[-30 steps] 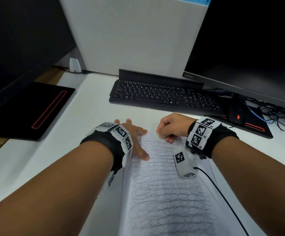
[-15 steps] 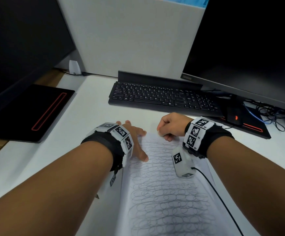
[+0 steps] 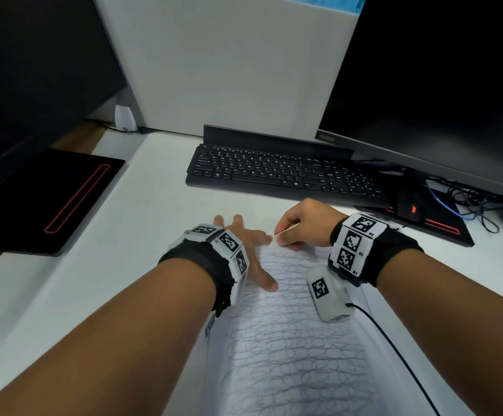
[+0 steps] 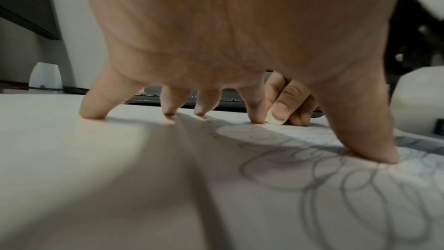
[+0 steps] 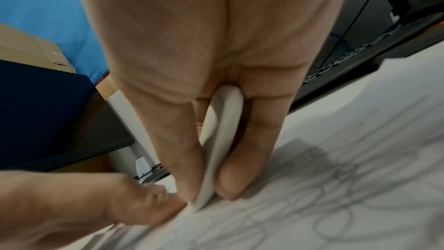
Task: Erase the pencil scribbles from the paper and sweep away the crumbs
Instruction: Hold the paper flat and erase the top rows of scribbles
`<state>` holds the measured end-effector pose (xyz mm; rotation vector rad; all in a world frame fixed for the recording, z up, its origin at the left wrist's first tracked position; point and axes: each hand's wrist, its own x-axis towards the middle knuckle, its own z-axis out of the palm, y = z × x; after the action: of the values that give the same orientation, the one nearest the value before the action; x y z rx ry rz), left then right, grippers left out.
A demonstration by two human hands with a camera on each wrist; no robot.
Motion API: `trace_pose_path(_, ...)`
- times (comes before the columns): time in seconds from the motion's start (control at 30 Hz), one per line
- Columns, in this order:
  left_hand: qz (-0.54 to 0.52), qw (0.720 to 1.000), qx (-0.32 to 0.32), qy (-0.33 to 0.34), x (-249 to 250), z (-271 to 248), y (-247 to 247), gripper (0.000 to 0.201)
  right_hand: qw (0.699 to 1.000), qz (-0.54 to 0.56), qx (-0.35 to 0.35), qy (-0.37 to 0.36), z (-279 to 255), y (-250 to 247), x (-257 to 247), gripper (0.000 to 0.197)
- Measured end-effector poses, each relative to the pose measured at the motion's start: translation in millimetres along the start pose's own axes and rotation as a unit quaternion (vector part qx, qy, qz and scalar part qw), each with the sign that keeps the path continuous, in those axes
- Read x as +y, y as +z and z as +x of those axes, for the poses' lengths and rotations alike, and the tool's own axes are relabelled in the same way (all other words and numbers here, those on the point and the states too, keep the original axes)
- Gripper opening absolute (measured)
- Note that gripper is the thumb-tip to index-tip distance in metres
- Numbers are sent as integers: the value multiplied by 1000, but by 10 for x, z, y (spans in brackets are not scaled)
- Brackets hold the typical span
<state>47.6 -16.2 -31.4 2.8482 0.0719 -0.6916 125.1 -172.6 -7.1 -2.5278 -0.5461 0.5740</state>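
Right hand (image 3: 304,225) pinching eraser (image 5: 216,149) at paper's (image 3: 289,355) upper-centre edge; left hand (image 3: 244,250) spread, fingertips pressing sheet flat. Best rubbed in short strokes away from the anchoring fingers, to avoid creasing.

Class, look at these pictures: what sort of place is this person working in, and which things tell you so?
Most likely an office desk: a black keyboard lies on the white desk, with dark monitors standing behind it and a mouse beside it.

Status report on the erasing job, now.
Left hand flat, fingertips pinning paper. Right hand pinches eraser, tip on top scribbles. Nothing in the way.
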Motion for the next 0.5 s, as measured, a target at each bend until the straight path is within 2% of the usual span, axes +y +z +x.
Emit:
trace_pose_path(0.13, 4, 1000, -12, -7, 12, -3, -1, 102, 1000, 12, 7, -1, 15, -13, 8, 3)
trace_pose_path(0.23, 2, 1000, -15, -9, 3, 6, -6, 103, 999, 27, -33, -4, -5, 6, -2, 3)
trace_pose_path(0.37, 6, 1000, -17, -6, 0, 20, -1, 104, 1000, 24, 2, 0, 17, -10, 36, 4)
trace_pose_path(0.47, 6, 1000, -17, -8, -11, 25, 4, 104, 998, 39, -41, 0, 4, 2, 28, 3)
trace_pose_path(0.5, 7, 1000, -16, -6, -9, 27, 9, 104, 998, 42, -35, 3, 2, 0, 37, 3)
